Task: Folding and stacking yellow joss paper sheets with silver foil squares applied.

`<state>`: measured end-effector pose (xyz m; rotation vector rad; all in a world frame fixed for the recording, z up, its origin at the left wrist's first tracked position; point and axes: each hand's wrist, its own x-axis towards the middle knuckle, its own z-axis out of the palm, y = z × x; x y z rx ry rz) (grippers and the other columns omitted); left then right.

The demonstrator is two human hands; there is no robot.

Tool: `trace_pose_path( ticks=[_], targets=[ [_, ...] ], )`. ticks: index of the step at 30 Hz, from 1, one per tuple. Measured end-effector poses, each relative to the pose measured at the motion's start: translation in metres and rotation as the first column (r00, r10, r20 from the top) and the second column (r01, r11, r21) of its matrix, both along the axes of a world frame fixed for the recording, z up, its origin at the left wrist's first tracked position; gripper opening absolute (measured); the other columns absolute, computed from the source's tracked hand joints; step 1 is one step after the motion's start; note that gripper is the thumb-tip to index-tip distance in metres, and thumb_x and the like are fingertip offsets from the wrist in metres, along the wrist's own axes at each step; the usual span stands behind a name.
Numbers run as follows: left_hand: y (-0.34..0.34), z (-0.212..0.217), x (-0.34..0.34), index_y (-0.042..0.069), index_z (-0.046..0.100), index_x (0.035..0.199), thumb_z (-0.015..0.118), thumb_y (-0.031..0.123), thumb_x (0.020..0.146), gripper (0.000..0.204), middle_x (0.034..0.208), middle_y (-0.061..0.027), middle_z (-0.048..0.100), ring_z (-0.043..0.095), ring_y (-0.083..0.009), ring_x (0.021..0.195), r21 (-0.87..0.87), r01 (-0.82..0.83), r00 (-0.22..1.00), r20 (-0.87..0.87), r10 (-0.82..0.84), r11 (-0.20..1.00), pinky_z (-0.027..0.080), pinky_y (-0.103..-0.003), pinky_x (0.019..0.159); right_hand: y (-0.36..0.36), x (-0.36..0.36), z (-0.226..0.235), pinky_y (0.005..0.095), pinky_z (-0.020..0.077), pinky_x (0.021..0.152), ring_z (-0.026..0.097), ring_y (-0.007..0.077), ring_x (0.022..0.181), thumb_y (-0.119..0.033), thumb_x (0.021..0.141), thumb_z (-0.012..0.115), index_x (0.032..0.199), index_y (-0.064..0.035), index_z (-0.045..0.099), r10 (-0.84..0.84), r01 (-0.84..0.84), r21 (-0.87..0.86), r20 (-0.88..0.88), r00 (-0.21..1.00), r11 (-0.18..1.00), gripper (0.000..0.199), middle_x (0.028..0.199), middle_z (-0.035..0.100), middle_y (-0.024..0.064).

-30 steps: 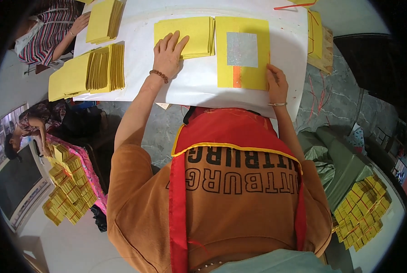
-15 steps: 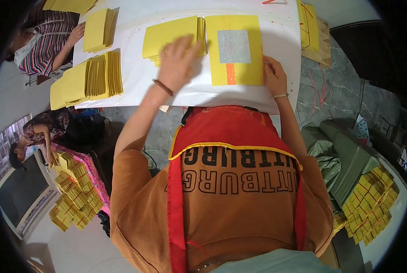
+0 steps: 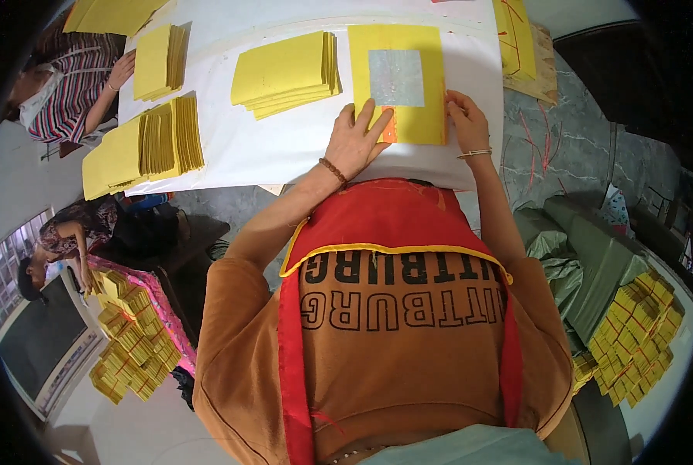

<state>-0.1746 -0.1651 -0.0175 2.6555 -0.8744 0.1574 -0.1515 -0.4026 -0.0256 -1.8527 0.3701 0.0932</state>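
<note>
1. The yellow sheet (image 3: 421, 124) lies flat on the white counter (image 3: 242, 151), its silver square (image 3: 395, 77) above an orange strip (image 3: 389, 122).
2. The left hand (image 3: 354, 138), fingers loosely spread and gripping nothing, rests over the sheet's lower left and the strip.
3. The right hand (image 3: 467, 120) is part-curled at the right edge; whether it pinches, I cannot tell.
4. Just left sits a fanned yellow stack (image 3: 280, 71).

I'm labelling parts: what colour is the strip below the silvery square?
The strip is orange; it shows best in the head view.
</note>
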Motion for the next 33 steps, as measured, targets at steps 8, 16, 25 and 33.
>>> trace_pose_path(
  ticks=[8, 16, 25, 33],
  targets=[
    [-0.003, 0.018, 0.001, 0.014, 0.055, 0.113, 0.066, 0.031, 0.073, 0.045, 0.118, -0.0089, 0.048, 0.045, -0.0301, 0.100, 0.054, 0.012, 0.991, 0.129, -0.019, 0.998, 0.040, -0.040, 0.077, -0.008, -0.011, 0.002, 0.0262, 0.0460, 0.075, 0.059, 0.0150, 0.088, -0.015, 0.084, 0.056, 0.109, -0.0059, 0.060, 0.009, -0.009, -0.005, 0.048, 0.999, 1.000, 0.027, 0.097, 0.064, 0.0084],
    [0.003, 0.018, 0.020, 0.007, 0.063, 0.093, 0.063, 0.016, 0.076, 0.019, 0.086, -0.0080, 0.058, 0.054, -0.0228, 0.077, -0.226, 0.160, 0.985, -0.019, -0.169, 0.961, 0.044, -0.034, 0.066, -0.007, -0.008, -0.001, 0.0302, 0.0443, 0.080, 0.058, 0.0219, 0.090, -0.025, 0.087, 0.050, 0.101, -0.0094, 0.064, 0.401, -0.170, -0.549, 0.332, 0.854, 0.818, 0.025, 0.093, 0.065, 0.0067],
    [0.013, 0.013, 0.057, 0.002, 0.063, 0.088, 0.054, 0.021, 0.085, 0.022, 0.080, -0.0137, 0.062, 0.058, -0.0299, 0.075, -0.396, 0.074, 0.839, -0.472, -0.272, 0.915, 0.045, -0.036, 0.068, -0.010, -0.004, 0.000, 0.0312, 0.0382, 0.090, 0.057, 0.0193, 0.093, -0.032, 0.097, 0.022, 0.105, 0.0052, 0.058, 0.247, -0.262, 0.068, 0.178, 0.953, 0.963, 0.052, 0.095, 0.064, 0.0140],
    [0.013, 0.013, 0.061, 0.001, 0.065, 0.085, 0.057, 0.019, 0.081, 0.020, 0.072, -0.0110, 0.062, 0.055, -0.0183, 0.061, -0.426, -0.128, 0.689, -0.688, -0.228, 0.896, 0.043, -0.030, 0.058, -0.013, -0.004, -0.007, 0.0316, 0.0396, 0.090, 0.056, 0.0197, 0.095, -0.031, 0.097, 0.024, 0.106, 0.0036, 0.059, 0.242, -0.229, -0.087, 0.205, 0.948, 0.970, 0.050, 0.099, 0.062, 0.0135]
  ],
)
